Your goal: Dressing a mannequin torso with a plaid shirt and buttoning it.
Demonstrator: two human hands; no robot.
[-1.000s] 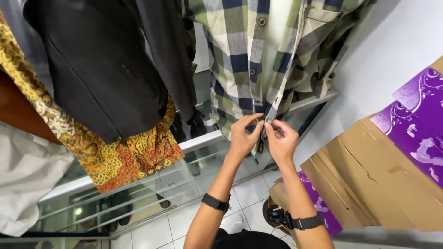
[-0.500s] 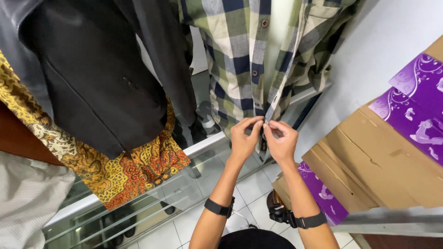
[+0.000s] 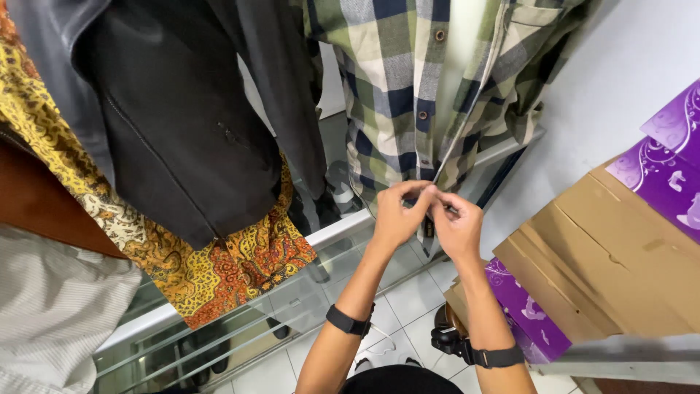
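In the head view, the plaid shirt hangs at twelve o'clock, checked in green, cream and navy, with brown buttons running down its front placket. Both hands meet at its bottom hem, near the centre of the frame. The left hand is closed, its fingertips pinching the hem edge of the shirt. The right hand sits just beside it at about three o'clock, touching it, its fingers likewise pinched on the shirt's lower front edge. Each wrist carries a dark band.

At ten o'clock from the hands hangs a black jacket, and beneath it, at about eight o'clock, a yellow and orange patterned shirt. A striped pale garment lies at the far nine o'clock edge. At four o'clock sits a brown cardboard box with purple patterned boxes above it. White floor tiles show below the hands.
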